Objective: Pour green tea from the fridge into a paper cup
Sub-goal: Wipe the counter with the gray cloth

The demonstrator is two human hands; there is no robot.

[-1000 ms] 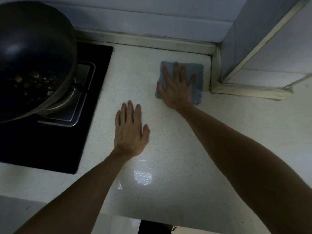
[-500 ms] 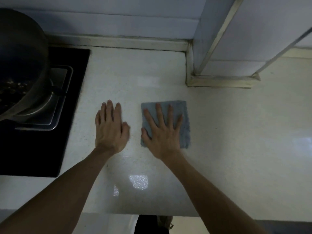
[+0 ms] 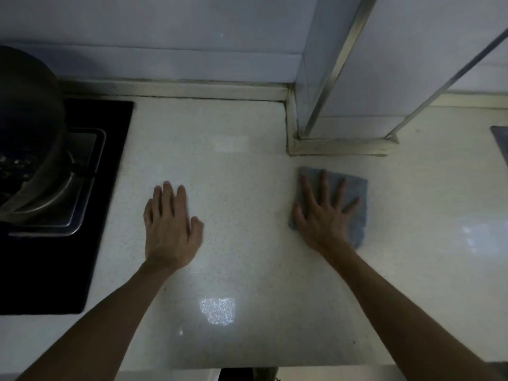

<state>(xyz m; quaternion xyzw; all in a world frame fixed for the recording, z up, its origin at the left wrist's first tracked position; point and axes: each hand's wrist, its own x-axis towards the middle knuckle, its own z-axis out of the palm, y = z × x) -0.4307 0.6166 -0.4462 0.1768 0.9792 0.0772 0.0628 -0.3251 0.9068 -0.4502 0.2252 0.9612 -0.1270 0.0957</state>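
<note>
No tea, fridge or paper cup is in view. My right hand (image 3: 323, 215) lies flat with fingers spread on a folded blue-grey cloth (image 3: 354, 207), pressing it onto the white speckled countertop (image 3: 242, 166). My left hand (image 3: 169, 229) rests palm down on the bare counter to the left, fingers together, holding nothing.
A black hob (image 3: 55, 243) with a dark wok (image 3: 24, 133) of food on a metal ring sits at the left. A tiled pillar (image 3: 343, 78) juts out at the back right. A dark object's corner (image 3: 501, 141) shows at the right edge. The counter's front edge runs along the bottom.
My right hand has slid the cloth from the back near the pillar toward me, then to the right. My left hand has stayed flat on the counter.
</note>
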